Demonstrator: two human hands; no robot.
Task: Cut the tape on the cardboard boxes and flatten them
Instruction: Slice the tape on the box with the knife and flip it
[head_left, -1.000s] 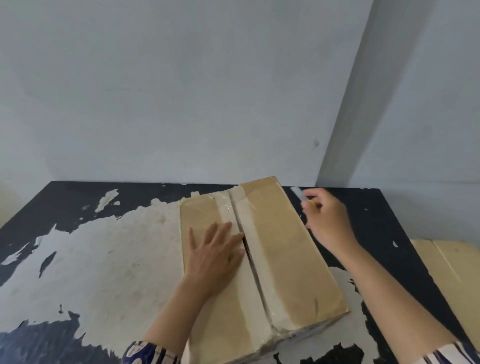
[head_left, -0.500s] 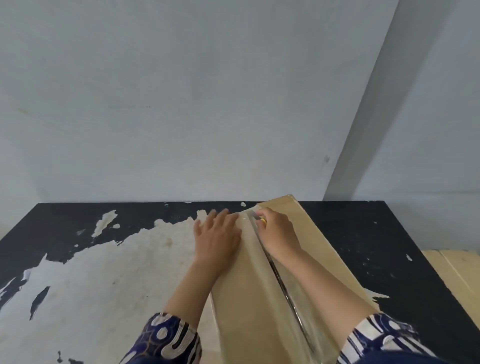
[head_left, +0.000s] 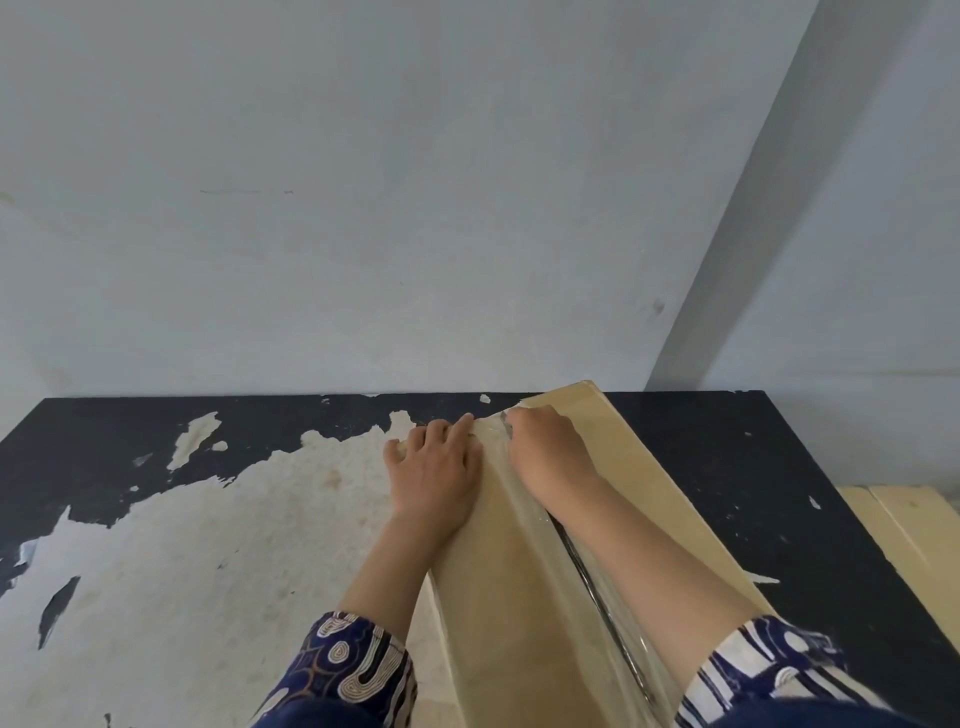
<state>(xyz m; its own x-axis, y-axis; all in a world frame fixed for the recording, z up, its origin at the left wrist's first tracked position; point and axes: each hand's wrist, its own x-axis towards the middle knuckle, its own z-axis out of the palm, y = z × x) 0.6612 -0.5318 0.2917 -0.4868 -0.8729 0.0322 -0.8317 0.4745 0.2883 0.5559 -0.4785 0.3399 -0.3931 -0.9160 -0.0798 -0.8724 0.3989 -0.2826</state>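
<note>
Your cardboard box (head_left: 524, 587) lies on the black, badly peeled counter (head_left: 171, 519), running from just under your chest away to the far edge by the wall (head_left: 415, 182). A strip of clear tape (head_left: 530, 525) runs the length of its top seam, glossy and wrinkled, and a dark slit shows along the seam beside your right forearm.

Your left hand (head_left: 434, 470) rests flat on the left top flap near the box's far end. Its fingers are straight and spread, with the tips reaching the far edge of the flap, and it grips nothing. The forearm stretches forward along the left side of the box, a patterned blue sleeve (head_left: 345, 670) at the elbow.

Your right hand (head_left: 550, 454) sits just beside it across the seam, at the far end of the tape. Its fingers are curled under and the knuckles face up. It seems closed round something small, but the hand hides what that is. The right forearm lies over the seam and the right flap.

A second tan carton (head_left: 914, 540) sits lower down, past the counter's right edge.
</note>
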